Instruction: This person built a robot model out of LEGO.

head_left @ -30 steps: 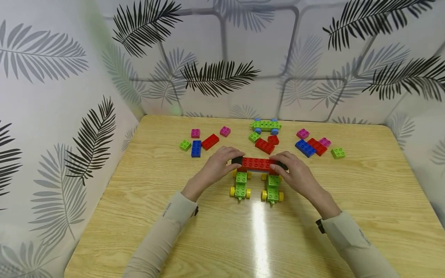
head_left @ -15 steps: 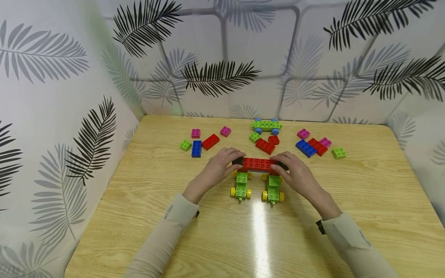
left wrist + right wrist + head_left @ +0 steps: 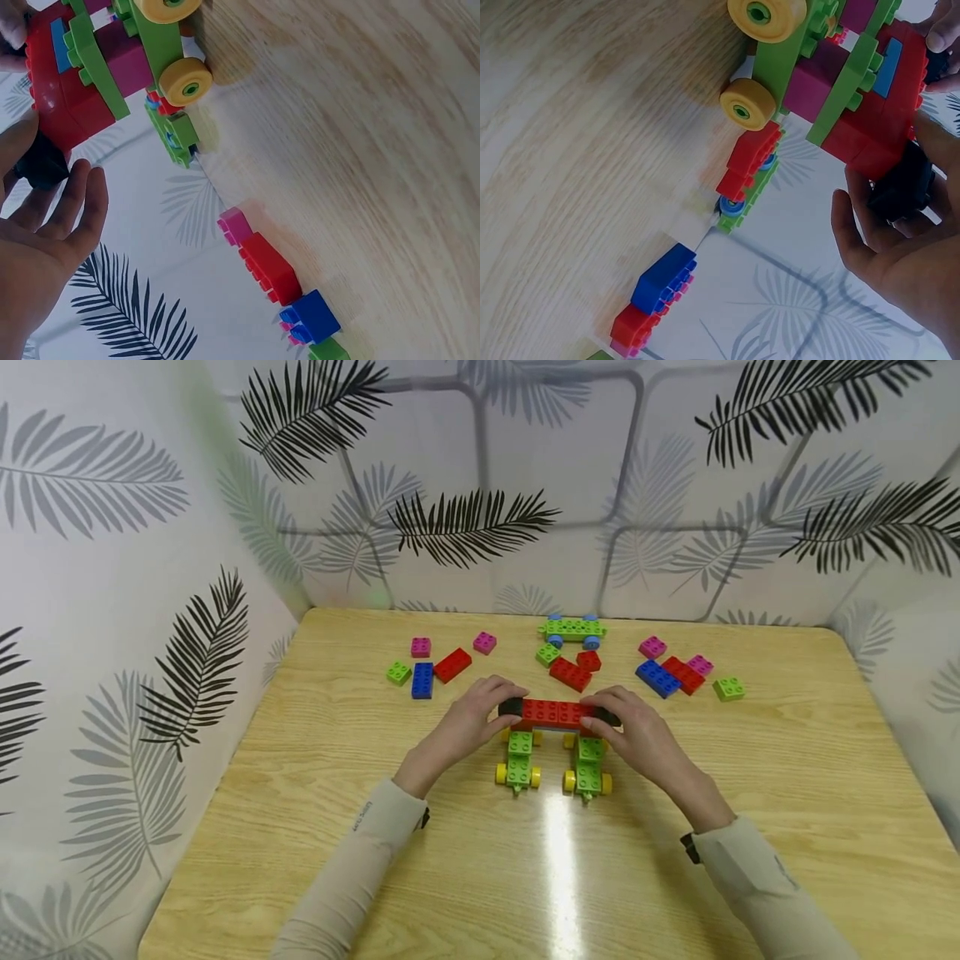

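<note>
Left hand (image 3: 471, 717) pinches one black block (image 3: 511, 707), right hand (image 3: 642, 732) pinches another, at opposite ends of studded red plastic bar (image 3: 553, 713). Bar bridges two green bases (image 3: 518, 770), round yellow wheels (image 3: 501, 773), on glossy wood-grain desk (image 3: 465, 877).

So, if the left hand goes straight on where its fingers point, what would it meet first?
The left hand would likely meet the red bricks beside the black piece it grips; exact depth is unclear.
</note>
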Available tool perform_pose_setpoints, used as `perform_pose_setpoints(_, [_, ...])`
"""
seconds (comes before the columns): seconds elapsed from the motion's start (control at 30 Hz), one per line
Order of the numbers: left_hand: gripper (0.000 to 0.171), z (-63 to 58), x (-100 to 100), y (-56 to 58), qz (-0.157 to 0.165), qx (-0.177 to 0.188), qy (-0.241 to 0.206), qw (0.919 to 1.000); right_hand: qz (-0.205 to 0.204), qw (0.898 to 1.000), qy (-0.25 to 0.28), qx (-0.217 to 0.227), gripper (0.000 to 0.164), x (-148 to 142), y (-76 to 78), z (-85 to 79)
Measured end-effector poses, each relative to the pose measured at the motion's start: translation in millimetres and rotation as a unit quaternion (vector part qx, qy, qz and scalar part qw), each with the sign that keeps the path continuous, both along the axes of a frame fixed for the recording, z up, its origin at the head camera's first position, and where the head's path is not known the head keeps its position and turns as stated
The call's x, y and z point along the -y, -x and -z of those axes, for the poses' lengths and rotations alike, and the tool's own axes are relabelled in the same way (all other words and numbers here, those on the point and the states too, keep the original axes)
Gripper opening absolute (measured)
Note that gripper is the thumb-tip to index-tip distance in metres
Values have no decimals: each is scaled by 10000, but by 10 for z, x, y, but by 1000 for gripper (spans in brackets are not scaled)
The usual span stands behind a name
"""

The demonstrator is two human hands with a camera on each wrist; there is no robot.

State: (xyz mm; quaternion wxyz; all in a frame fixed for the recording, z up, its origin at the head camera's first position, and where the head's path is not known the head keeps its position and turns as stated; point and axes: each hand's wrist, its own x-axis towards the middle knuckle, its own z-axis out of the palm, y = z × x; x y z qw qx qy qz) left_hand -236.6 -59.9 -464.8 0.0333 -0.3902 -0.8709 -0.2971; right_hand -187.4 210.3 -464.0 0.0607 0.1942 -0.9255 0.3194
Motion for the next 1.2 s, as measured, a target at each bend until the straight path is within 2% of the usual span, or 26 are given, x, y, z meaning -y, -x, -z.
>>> perform_pose_setpoints(0.3, [39, -3, 13, 22, -22, 246, -133, 9996, -26, 10000, -17, -19, 34, 14, 15, 28])
perform_pose_setpoints(0.47, [52, -54, 73, 39, -7, 614, -3, 9981, -42, 10000, -47, -1, 35, 0, 19, 24])
perform_pose_setpoints(0.57, [55, -92, 212, 111, -344, 717, -81, 9968, -69, 10000, -36, 19, 35, -3, 20, 17])
perform_pose_setpoints(0.7, [48, -92, 520, 284, -1139, 542, -373, 9913, -107, 9999, -38, 32, 35, 11, 25, 11])
perform_pose_setpoints(0.8, [46, -10, 754, 438, -1713, 447, -411, 9834, -103, 9999, -63, -8, 35, 9, 29, 8])
perform_pose_setpoints(0.93, [47, 149, 1014, 595, -2365, 536, -193, 9700, -126, 9999, -63, -83, 35, 6, 27, 5])
perform_pose_setpoints(1.07, [49, 272, 1154, 703, -2811, 728, -83, 9569, -147, 9998, -47, -82, 34, 2, 27, 1])
perform_pose_setpoints(1.2, [50, 345, 1195, 772, -3123, 863, 118, 9460, -156, 9999, -24, -51, 34, -1, 26, -2])
